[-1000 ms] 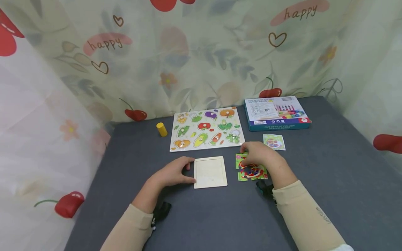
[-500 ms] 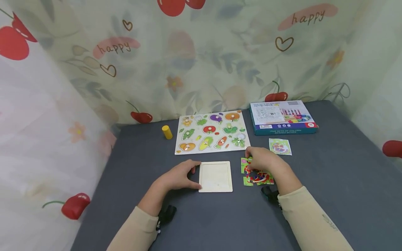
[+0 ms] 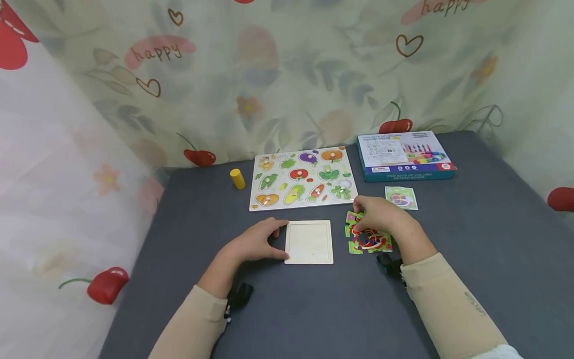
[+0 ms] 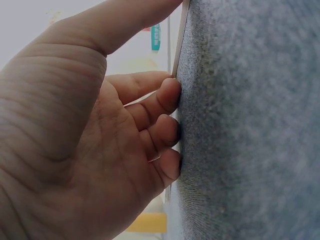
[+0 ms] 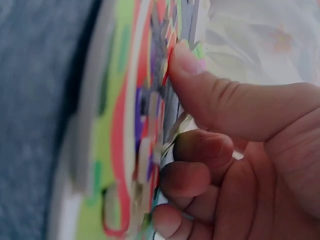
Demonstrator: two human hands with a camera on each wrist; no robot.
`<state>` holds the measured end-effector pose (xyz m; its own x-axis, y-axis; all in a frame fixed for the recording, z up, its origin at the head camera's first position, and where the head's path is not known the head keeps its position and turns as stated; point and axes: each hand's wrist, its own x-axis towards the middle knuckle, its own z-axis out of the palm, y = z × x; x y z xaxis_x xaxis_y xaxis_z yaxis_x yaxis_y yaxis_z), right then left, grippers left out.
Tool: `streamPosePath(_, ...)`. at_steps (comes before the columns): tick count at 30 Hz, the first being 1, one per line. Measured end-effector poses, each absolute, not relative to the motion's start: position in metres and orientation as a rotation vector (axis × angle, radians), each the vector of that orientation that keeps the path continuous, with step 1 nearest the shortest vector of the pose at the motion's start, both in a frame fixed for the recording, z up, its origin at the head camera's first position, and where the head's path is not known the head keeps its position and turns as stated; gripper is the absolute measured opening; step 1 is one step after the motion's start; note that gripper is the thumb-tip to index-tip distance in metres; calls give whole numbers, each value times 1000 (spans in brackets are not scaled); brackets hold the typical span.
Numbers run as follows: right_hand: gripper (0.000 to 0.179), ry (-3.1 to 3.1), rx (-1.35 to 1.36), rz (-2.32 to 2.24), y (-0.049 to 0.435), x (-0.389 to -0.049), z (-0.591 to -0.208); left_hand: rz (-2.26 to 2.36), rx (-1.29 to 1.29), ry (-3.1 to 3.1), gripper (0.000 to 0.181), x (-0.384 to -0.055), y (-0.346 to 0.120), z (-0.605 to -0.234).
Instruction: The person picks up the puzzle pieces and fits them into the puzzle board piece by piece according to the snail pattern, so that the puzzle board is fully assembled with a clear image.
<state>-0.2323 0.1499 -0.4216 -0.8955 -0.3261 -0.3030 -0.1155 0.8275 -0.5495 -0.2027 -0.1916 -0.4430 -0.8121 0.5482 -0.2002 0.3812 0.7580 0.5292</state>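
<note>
In the head view, a shallow square wooden tray (image 3: 309, 242) lies flat on the table, its recess bare. My left hand (image 3: 255, 244) touches the tray's left side, thumb at the near corner and forefinger at the far one. In the left wrist view, the other fingers (image 4: 169, 128) of that hand bend down to the cloth. To the tray's right lies a cluster of colourful jigsaw pieces (image 3: 378, 243), green, red and blue. My right hand (image 3: 378, 214) pinches a green and red puzzle piece (image 3: 353, 217) at the cluster's far left between thumb and forefinger; the hand hides part of it.
Behind the tray lies a vegetable peg board (image 3: 302, 178), with a yellow cylinder (image 3: 237, 178) at its left. A bead-set box (image 3: 405, 157) stands at the back right, with a small picture card (image 3: 401, 198) in front. A printed curtain (image 3: 287, 85) hangs behind the dark table.
The head view shifts slightly. My right hand has moved a little away from me, and the piece under its fingers now sits tilted, with a gap to its neighbour. My left hand stays at the tray.
</note>
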Motion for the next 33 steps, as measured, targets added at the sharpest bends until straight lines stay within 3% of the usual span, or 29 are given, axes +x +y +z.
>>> streamPosePath(12, 23, 2668, -313, -619, 152, -234, -419, 703, 720, 2606, 83, -202, -194, -443)
streamPosePath(20, 33, 2664, -341, -616, 152, -233, -415, 696, 718, 2613, 82, -203, -193, -443)
streamPosePath(27, 19, 2626, -362, -665, 147, -235, -418, 695, 707, 2613, 82, -204, -193, -444)
streamPosePath(33, 18, 2628, -378, -704, 147, -236, -421, 704, 709, 2615, 81, -204, -192, -444)
